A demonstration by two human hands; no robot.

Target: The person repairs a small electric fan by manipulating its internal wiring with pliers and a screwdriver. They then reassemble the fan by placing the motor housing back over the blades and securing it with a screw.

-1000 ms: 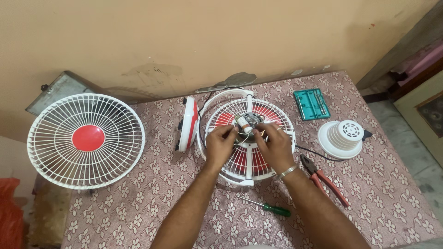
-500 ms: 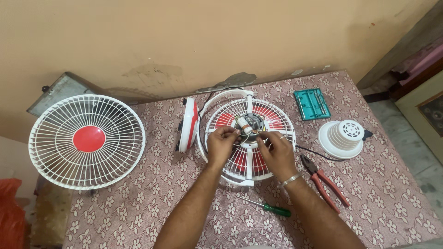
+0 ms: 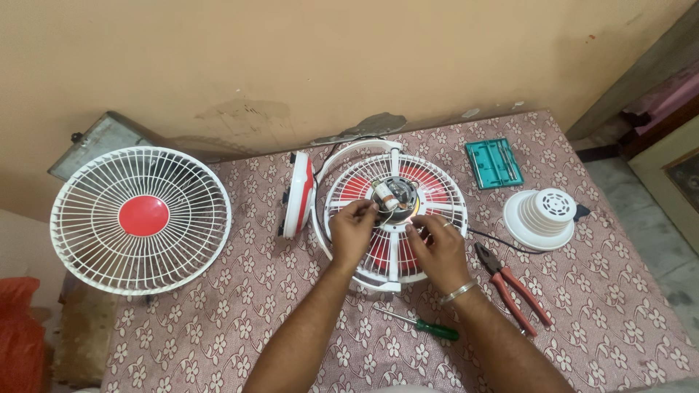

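Note:
A white fan rear guard (image 3: 437, 191) with red blades behind it lies flat on the table. The bare motor (image 3: 393, 195) with a small white cylinder sits at its middle. My left hand (image 3: 352, 231) pinches something small at the motor's left edge; what it holds is too small to tell. My right hand (image 3: 437, 249) rests on the guard just below and right of the motor, fingers curled at thin wires. A metal bangle is on my right wrist.
A detached white front guard (image 3: 142, 218) with a red disc leans at the table's left edge. A red-and-white fan base (image 3: 298, 195), white vented motor cover (image 3: 542, 217), red pliers (image 3: 510, 285), green screwdriver (image 3: 426, 326) and teal tool case (image 3: 494, 163) lie on the floral tablecloth (image 3: 240, 313).
Both hands have shifted slightly at the motor: the left has stayed at its left edge, the right has drawn down and to the right. The fan parts have not moved.

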